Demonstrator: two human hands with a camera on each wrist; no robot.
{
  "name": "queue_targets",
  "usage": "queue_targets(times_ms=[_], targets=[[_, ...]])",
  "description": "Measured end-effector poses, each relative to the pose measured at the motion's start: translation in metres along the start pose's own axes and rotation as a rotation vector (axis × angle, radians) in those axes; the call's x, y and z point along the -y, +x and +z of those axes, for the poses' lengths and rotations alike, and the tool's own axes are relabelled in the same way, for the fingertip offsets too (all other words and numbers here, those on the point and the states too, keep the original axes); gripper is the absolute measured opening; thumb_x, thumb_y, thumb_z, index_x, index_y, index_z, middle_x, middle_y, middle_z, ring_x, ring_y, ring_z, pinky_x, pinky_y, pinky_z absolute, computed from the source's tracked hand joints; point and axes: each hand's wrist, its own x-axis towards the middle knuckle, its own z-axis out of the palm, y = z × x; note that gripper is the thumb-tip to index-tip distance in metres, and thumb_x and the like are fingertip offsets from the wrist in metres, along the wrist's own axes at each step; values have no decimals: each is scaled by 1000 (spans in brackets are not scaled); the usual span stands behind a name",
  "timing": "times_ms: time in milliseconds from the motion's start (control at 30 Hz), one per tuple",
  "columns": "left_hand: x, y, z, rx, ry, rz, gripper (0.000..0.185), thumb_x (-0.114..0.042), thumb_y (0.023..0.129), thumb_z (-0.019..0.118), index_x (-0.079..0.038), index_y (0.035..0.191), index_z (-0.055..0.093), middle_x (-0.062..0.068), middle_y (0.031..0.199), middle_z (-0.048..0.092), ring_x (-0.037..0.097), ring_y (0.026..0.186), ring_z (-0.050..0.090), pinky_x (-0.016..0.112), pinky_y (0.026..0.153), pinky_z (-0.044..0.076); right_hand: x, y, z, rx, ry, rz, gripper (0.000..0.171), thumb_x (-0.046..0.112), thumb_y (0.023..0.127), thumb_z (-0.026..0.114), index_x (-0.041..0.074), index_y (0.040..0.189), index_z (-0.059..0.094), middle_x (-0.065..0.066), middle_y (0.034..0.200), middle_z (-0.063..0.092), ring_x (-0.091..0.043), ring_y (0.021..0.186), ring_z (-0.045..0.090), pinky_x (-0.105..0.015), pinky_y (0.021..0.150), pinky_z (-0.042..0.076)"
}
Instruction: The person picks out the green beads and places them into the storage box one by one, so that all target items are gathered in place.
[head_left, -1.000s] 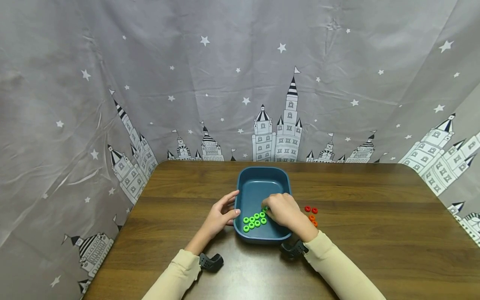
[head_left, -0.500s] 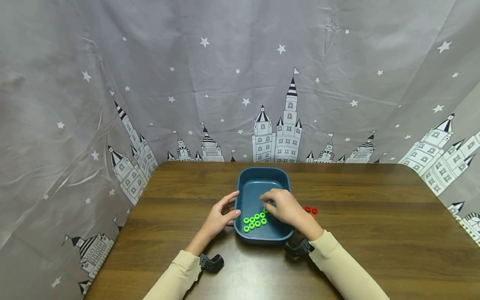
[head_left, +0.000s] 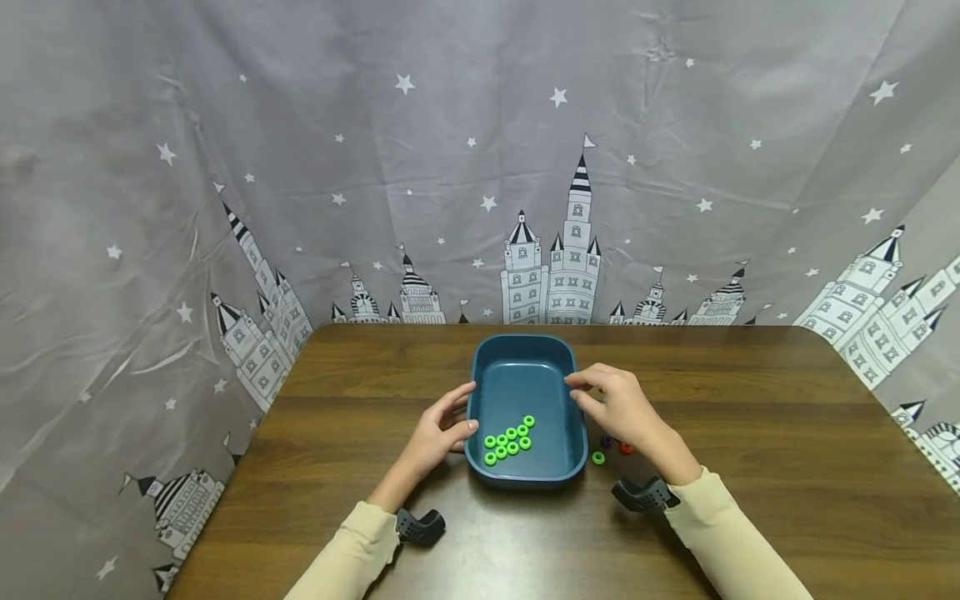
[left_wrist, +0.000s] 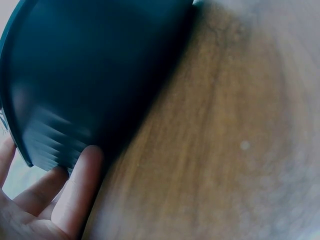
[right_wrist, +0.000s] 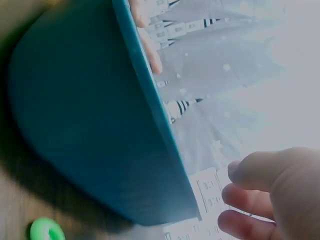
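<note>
A dark blue bin (head_left: pixel 551 477) stands on the table, with several small bright green rings (head_left: pixel 512 448) grouped on its floor. My left hand (head_left: pixel 442 423) rests against the bin's left side; in the left wrist view its fingers (left_wrist: pixel 80 190) lie along the outer wall. Over the bin's right rim hovers my right hand (head_left: pixel 618 404), fingers loosely bent, with nothing visible between them. Below that hand, outside the bin, are a loose green ring (head_left: pixel 597 457), a dark purple ring (head_left: pixel 607 442) and an orange-red ring (head_left: pixel 626 447). The hand may hide more rings.
The brown wooden table (head_left: pixel 750 400) stretches out on both sides of the bin. Behind it hangs a grey curtain (head_left: pixel 420 167) printed with castles and stars. A black wrist device (head_left: pixel 422 527) sits on the left wrist, and another like it (head_left: pixel 641 495) on the right.
My right hand has lifted off the green rings in the bin and moved right to the rim. A loose green ring and a purple ring now show outside. My left hand stays put.
</note>
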Motion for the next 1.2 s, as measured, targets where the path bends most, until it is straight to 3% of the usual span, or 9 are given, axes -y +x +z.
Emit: queue_targets(times_ms=[300,667,900,1200], targets=[[0,0,0,2,-9,-3,66,-7,96,63,-6,157,37,34,153,42,51,133,53,32,74,63,-12,-30,-17,-8,-69,6,15,-1,82,77,1,97,78,-5,88,76,-18,76,69,-33,65,58],[-2,0,0,2,-4,-2,65,-7,96,63,-8,156,38,34,153,42,51,133,53,32,75,63,-19,-60,-16,104,-68,9,21,1,78,80,2,99,77,1,83,72,-9,71,63,-24,63,53],[-2,0,0,-1,8,-8,65,-8,96,63,-8,156,38,33,153,42,50,133,53,32,75,63,-16,-67,-13,218,-103,22,21,12,80,84,6,99,77,3,82,69,-3,69,53,-23,61,46],[-1,-1,0,-1,7,-5,65,-8,96,63,-7,156,38,34,153,42,50,133,54,32,74,63,-14,-69,-8,243,-157,-21,17,14,81,83,9,97,78,2,89,77,-11,79,68,-33,71,57]])
